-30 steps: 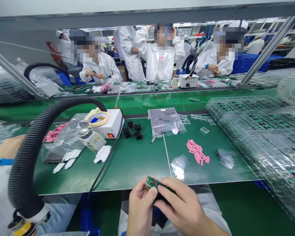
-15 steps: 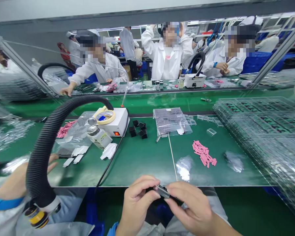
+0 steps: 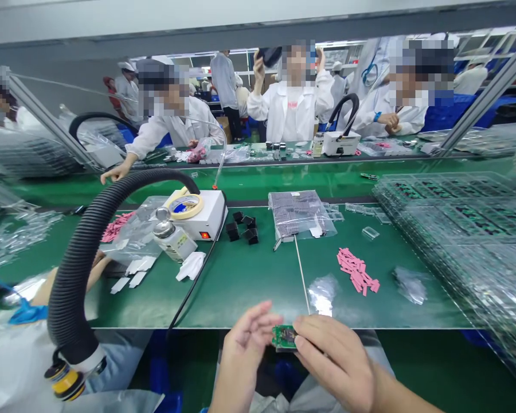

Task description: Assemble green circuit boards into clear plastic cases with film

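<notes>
A small green circuit board [image 3: 284, 337] with dark parts on its face is pinched by my right hand [image 3: 337, 358], just off the table's front edge. A dark rim shows along the board's lower side. My left hand [image 3: 250, 347] has its fingers apart beside the board's left end; whether a fingertip touches it I cannot tell. Beyond my hands, a clear plastic film piece [image 3: 324, 292] lies on the green table [image 3: 241, 287]. A heap of pink strips [image 3: 356, 269] sits to its right, and a bag of grey pieces [image 3: 298, 212] behind it.
Stacked clear trays [image 3: 464, 246] with boards fill the right side. On the left stand a black flexible hose [image 3: 73, 246], a white box [image 3: 204, 221] with a tape roll [image 3: 186, 206], and a bottle [image 3: 172, 241]. Black blocks [image 3: 243, 228] lie near centre. Several co-workers sit around.
The board has turned so its green face shows. My left fingers have opened and come away from their pinch; my right hand keeps hold. A board on the belt has shifted right.
</notes>
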